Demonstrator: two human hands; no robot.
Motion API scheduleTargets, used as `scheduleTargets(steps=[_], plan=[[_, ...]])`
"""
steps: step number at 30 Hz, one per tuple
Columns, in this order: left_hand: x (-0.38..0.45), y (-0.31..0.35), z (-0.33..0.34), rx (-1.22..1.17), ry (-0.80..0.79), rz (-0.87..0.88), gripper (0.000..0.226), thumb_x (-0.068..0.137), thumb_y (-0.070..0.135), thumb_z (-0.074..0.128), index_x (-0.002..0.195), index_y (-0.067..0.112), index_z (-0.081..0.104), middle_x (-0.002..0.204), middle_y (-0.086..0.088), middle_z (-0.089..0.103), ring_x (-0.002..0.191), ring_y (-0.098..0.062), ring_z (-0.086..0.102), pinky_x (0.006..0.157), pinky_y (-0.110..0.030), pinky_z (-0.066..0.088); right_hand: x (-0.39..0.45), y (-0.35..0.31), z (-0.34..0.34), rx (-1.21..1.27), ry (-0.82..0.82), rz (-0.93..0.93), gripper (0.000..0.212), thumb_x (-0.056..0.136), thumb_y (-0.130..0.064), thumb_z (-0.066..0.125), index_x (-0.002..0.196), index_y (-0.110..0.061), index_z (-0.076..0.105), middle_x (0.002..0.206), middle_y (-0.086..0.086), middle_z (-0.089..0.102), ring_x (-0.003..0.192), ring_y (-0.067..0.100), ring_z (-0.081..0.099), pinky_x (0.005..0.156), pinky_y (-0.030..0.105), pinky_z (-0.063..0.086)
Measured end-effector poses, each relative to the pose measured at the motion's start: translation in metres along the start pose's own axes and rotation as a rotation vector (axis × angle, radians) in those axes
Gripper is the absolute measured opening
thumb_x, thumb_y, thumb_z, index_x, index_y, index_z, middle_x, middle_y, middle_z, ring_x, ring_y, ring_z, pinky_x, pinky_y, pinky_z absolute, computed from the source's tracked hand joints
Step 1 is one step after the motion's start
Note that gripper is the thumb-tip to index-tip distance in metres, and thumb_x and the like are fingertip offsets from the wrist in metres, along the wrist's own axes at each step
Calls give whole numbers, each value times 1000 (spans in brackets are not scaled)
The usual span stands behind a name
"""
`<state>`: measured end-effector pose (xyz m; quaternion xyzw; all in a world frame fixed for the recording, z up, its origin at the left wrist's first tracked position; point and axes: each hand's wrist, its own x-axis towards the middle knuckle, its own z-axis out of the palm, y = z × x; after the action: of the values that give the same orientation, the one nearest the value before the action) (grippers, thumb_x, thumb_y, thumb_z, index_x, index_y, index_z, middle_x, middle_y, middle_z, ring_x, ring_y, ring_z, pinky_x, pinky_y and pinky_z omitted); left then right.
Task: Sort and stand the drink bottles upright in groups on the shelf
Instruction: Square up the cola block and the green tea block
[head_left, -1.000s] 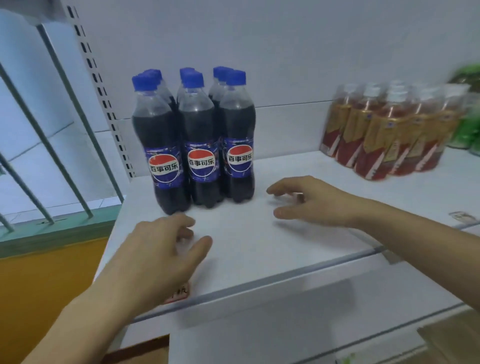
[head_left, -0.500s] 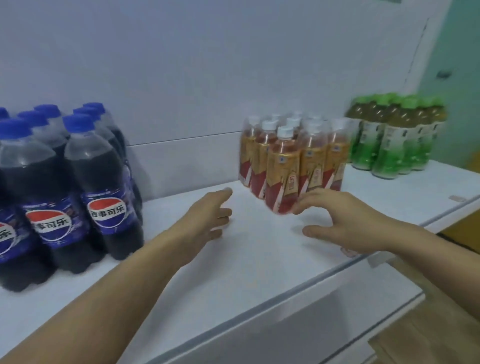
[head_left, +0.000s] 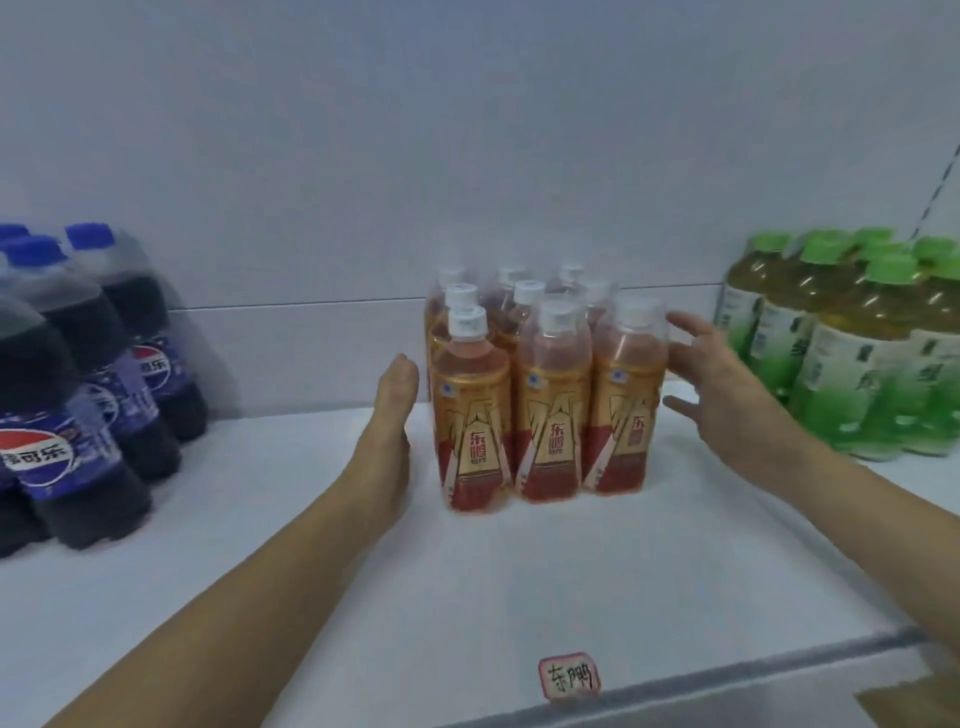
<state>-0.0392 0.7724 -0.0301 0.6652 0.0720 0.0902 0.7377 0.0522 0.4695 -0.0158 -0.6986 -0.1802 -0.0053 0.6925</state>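
Observation:
A tight group of orange drink bottles (head_left: 550, 400) with white caps and gold-red labels stands upright in the middle of the white shelf (head_left: 467, 582). My left hand (head_left: 397, 400) is held flat and edge-on just left of the group, a small gap from the nearest bottle. My right hand (head_left: 719, 379) is spread at the group's right side, fingertips at or touching the rightmost bottle. Neither hand holds anything. Dark cola bottles (head_left: 78, 395) with blue caps stand at the left, green tea bottles (head_left: 852, 353) with green caps at the right.
A small handwritten label (head_left: 570, 677) is stuck at the shelf's front edge. The white back wall rises right behind the bottles. A brown cardboard corner (head_left: 914, 701) shows at the lower right, below the shelf.
The view has swung right from the cola bottles onto the orange group. Both hands moved from the shelf near the cola to either side of the orange bottles.

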Motion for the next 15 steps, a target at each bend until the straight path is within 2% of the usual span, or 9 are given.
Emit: scheduleTargets(steps=[2,4,6,8,11,13,15], plan=[[11,0,3,9,38,56,103,73,93,33,161,42,16,169,16,16,156,-9,14,126,-47,5,31,7,0,216,-78,90,90,71,-81,55,146,-32,44,149,-1,53,140,18,45,113,53,30],[27,1,5,-124,90,33,92,87,86,27,163,35,16,170,10,17,157,-15,16,127,-53,6,52,15,6,323,-104,135,94,79,-84,45,152,-25,41,152,4,51,142,27,44,117,58,26],[39,0,9,-215,100,17,84,94,79,25,163,32,18,170,4,22,156,-22,22,126,-57,12,63,23,16,426,-156,168,83,92,-78,32,149,-19,48,150,10,53,140,33,47,114,56,33],[47,-7,14,-311,44,6,81,95,78,29,161,32,25,165,-4,35,150,-30,35,123,-60,23,67,32,26,507,-175,202,76,98,-73,26,142,-20,59,146,12,57,138,34,50,109,52,39],[52,-19,17,-402,-30,7,77,98,73,31,154,22,44,148,-13,57,133,-36,57,112,-56,44,67,47,29,532,-192,280,69,98,-73,34,135,-24,65,140,13,62,132,36,55,107,53,44],[54,-21,21,-380,-62,27,70,98,70,31,133,22,69,134,-13,68,122,-31,66,94,-43,58,68,53,30,554,-227,316,63,97,-69,42,126,-22,72,130,14,68,124,36,62,100,51,50],[55,-24,22,-384,-82,27,65,99,67,31,114,26,80,121,-10,75,112,-25,72,83,-35,61,69,56,32,541,-223,352,52,97,-62,48,99,-22,81,104,11,76,103,31,72,86,44,56]])
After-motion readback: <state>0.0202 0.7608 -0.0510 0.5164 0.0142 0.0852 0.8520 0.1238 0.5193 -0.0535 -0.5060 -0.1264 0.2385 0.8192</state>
